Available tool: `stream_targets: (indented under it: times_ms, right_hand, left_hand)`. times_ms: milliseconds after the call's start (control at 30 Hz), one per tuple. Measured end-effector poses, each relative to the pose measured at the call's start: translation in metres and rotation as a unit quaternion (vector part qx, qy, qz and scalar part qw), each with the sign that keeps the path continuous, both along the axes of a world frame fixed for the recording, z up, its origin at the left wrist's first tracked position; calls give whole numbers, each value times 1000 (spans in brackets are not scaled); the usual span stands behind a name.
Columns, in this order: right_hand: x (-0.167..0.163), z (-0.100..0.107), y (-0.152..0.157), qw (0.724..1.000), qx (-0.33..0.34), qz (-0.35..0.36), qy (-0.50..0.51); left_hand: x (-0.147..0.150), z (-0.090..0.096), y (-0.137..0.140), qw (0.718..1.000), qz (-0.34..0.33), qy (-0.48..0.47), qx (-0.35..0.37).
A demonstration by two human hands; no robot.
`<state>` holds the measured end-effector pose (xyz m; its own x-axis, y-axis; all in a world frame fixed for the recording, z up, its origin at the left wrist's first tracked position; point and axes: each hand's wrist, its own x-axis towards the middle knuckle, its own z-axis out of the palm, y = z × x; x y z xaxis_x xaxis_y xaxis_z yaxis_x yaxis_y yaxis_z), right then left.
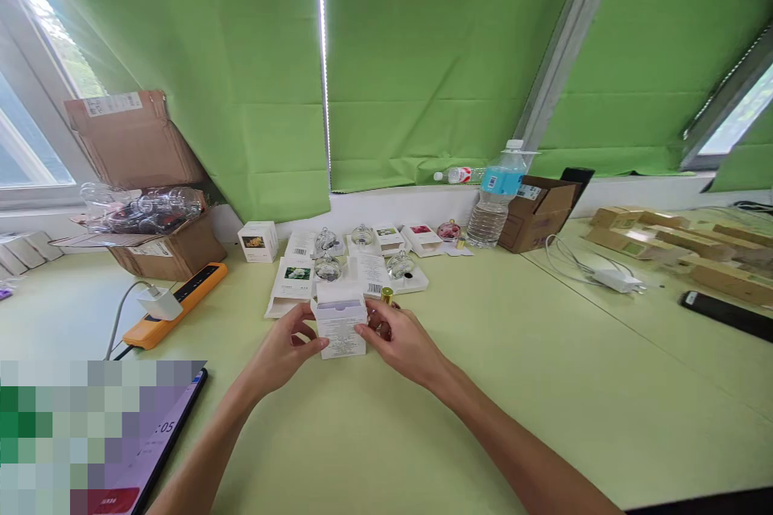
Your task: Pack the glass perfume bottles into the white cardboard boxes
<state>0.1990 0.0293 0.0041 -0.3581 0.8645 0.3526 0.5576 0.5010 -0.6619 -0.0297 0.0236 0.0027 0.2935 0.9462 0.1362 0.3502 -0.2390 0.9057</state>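
Observation:
A small white cardboard box [342,338] stands upright on the table with its top flap up and printed text facing me. My left hand [288,348] grips its left side, thumb on the front face. On the other side, my right hand [403,340] holds the box by its right edge. A gold cap [387,295] shows just behind my right fingers; what it belongs to is mostly hidden. Beyond the box lie opened white cartons [295,278] and several clear round glass bottles [328,267]. A pink glass bottle [448,231] sits farther right.
A closed white box [258,242] stands at the back left, near an orange power strip [175,306] and a cardboard carton [169,249] of plastic-wrapped items. A tablet [163,434] lies front left. At right are a water bottle [492,205], a white charger [618,280] and brown boxes [694,245].

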Motion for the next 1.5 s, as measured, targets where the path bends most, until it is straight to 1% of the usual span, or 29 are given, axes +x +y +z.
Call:
stream_targets:
  times_ms: [133,267,367,433,600,700,867,1000,1100,1233,1333,1500]
  right_hand:
    - [-1,1,-2,1000,11,-10,22]
    - [-1,3,-5,998,54,-8,33]
    - [-1,4,-7,996,82,4,30]
    - [0,4,-7,995,94,15,21]
    - [0,2,-6,992,127,19,8]
    - [1,2,-4,991,131,4,28]
    - [2,3,-1,984,155,-44,74]
    - [2,5,-1,983,164,-55,64]
    - [1,5,-1,984,162,-67,44]
    - [-1,2,-3,988,136,-61,47]
    - [-3,0,-4,990,114,-47,69]
    - [-5,1,-5,990,107,-41,80]
  left_hand:
    - [3,0,-1,999,23,-8,28]
    - [7,2,-3,992,58,-57,92]
    - [9,2,-4,986,71,-78,130]
    - [10,2,-6,984,75,-76,141]
    - [10,0,-7,984,76,-24,158]
    - [10,0,-7,985,77,-24,155]
    - [10,2,-7,985,97,-32,136]
    - [9,2,-6,986,116,-26,121]
    - [8,1,-4,987,118,-43,99]
    - [8,-1,-2,989,102,-77,72]
    - [9,-2,-1,988,98,-94,76]
    - [9,-4,-1,986,105,-98,84]
